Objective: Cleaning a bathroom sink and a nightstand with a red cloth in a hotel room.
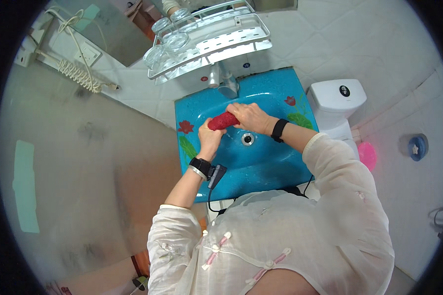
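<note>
Both my hands grip a bunched red cloth (223,121) above the blue washbasin (261,164). My left hand (211,137) is closed round its left end. My right hand (251,118), higher and to the right, is closed over the other end. Between them the cloth looks rolled tight, with a rough texture. Just beyond my hands the silver faucet (228,87) stands at the basin's back edge; I cannot tell if water runs. A metal drain (247,139) shows below my right hand.
Above the faucet a metal wall shelf (236,44) holds several glasses (176,42). A white toilet (337,96) stands to the right, with a pink object (366,156) beside it. A frosted panel (74,162) fills the left side. A coiled cord (79,76) hangs at upper left.
</note>
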Action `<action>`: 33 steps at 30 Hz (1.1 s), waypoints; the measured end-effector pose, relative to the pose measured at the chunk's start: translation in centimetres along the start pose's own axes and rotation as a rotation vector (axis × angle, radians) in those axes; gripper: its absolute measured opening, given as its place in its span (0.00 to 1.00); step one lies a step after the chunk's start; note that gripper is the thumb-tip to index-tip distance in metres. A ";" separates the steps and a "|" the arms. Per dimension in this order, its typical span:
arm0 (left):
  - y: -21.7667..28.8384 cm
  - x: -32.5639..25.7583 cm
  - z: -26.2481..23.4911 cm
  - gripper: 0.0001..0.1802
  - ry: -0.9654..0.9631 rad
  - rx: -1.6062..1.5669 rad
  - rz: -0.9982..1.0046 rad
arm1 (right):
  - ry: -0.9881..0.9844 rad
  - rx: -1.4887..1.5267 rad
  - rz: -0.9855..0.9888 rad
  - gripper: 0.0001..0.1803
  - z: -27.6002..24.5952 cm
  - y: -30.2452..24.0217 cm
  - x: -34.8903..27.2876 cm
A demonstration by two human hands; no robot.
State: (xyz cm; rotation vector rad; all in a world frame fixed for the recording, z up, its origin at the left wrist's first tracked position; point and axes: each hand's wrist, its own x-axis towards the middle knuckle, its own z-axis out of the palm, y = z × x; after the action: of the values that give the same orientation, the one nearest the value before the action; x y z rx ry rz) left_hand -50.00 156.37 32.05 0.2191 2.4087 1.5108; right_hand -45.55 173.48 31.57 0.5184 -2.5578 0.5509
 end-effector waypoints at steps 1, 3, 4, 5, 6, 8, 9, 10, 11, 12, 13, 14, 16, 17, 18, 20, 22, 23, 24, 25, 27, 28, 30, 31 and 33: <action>0.0 -0.2 0.3 0.14 0.007 -0.007 0.004 | 0.004 0.005 -0.004 0.26 0.1 0.2 -0.2; 0.1 -0.5 0.9 0.14 0.005 -0.062 -0.034 | -0.007 0.029 0.016 0.26 0.4 0.5 -0.7; 0.0 -0.7 1.2 0.14 0.019 -0.065 -0.034 | -0.023 0.050 0.044 0.25 0.6 0.7 -1.0; -0.1 -0.9 1.5 0.14 0.029 -0.082 -0.066 | -0.019 0.058 0.034 0.25 0.8 0.9 -1.2; -0.2 -1.0 1.8 0.14 0.035 -0.097 -0.110 | -0.020 0.069 0.050 0.25 1.0 1.0 -1.4; -0.6 -1.3 2.5 0.15 0.048 -0.123 -0.142 | -0.029 0.094 0.056 0.25 1.5 1.3 -2.0; -0.9 -1.4 2.7 0.15 0.046 -0.135 -0.192 | -0.010 0.115 0.039 0.25 1.8 1.4 -2.2; -1.2 -1.5 3.0 0.15 0.061 -0.142 -0.190 | -0.015 0.134 0.043 0.25 2.1 1.5 -2.5; -1.5 -1.7 3.3 0.16 0.069 -0.174 -0.226 | 0.001 0.153 0.015 0.25 2.5 1.5 -2.9; -1.8 -1.8 3.5 0.16 0.071 -0.201 -0.275 | 0.022 0.182 0.019 0.25 2.8 1.6 -3.2; -2.1 -1.9 3.7 0.16 0.091 -0.211 -0.275 | 0.028 0.210 0.033 0.24 3.2 1.7 -3.5; -2.4 -2.0 3.8 0.17 0.088 -0.223 -0.303 | 0.030 0.223 0.016 0.24 3.6 1.7 -3.8; -2.8 -2.2 4.0 0.17 0.100 -0.241 -0.345 | 0.015 0.258 0.131 0.22 4.3 1.6 -4.3; -2.9 -2.4 4.1 0.17 0.078 -0.266 -0.348 | 0.025 0.263 0.120 0.22 4.5 1.3 -4.4; -2.9 -2.5 4.2 0.17 0.059 -0.291 -0.344 | 0.005 0.275 0.154 0.21 4.5 1.1 -4.4; -2.9 -2.8 4.1 0.17 0.086 -0.272 -0.346 | -0.014 0.298 0.164 0.20 3.8 0.4 -4.2; -2.7 -3.0 3.6 0.19 0.029 -0.200 -0.351 | -0.162 0.451 0.355 0.21 2.2 -0.2 -4.3; -2.6 -3.0 3.1 0.21 -0.032 -0.149 -0.327 | -0.261 0.649 0.483 0.25 1.4 -0.4 -4.1; -2.6 -3.0 2.6 0.24 -0.089 -0.196 -0.308 | -0.357 0.995 0.570 0.27 0.3 -0.4 -4.2; -2.5 -3.0 2.0 0.30 -0.208 -0.246 -0.320 | -0.574 1.214 0.721 0.26 -1.3 0.6 -4.8; -2.5 -3.0 0.5 0.42 -0.451 -0.562 -0.303 | -0.660 1.432 0.745 0.30 -2.7 1.9 -5.4; -2.7 -3.6 0.0 0.44 -0.449 -0.761 -0.344 | -0.666 1.424 0.847 0.31 -2.9 2.3 -6.0; -3.3 -4.6 -0.7 0.42 -0.273 -0.023 -0.096 | -0.451 1.033 0.894 0.30 -2.4 2.6 -7.0; -3.9 -6.0 -0.3 0.44 -0.189 0.792 -0.220 | -0.297 0.850 0.973 0.28 -1.9 2.3 -7.6; -5.8 -9.0 -1.4 0.43 -0.073 0.716 -0.176 | -0.184 0.912 1.053 0.26 -1.4 1.5 -8.3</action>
State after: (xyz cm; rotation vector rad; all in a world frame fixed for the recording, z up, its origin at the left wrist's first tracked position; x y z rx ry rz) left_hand -41.77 150.11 28.82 0.1924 2.7190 0.5114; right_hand -38.95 177.56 27.99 -0.6324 -2.4392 2.1209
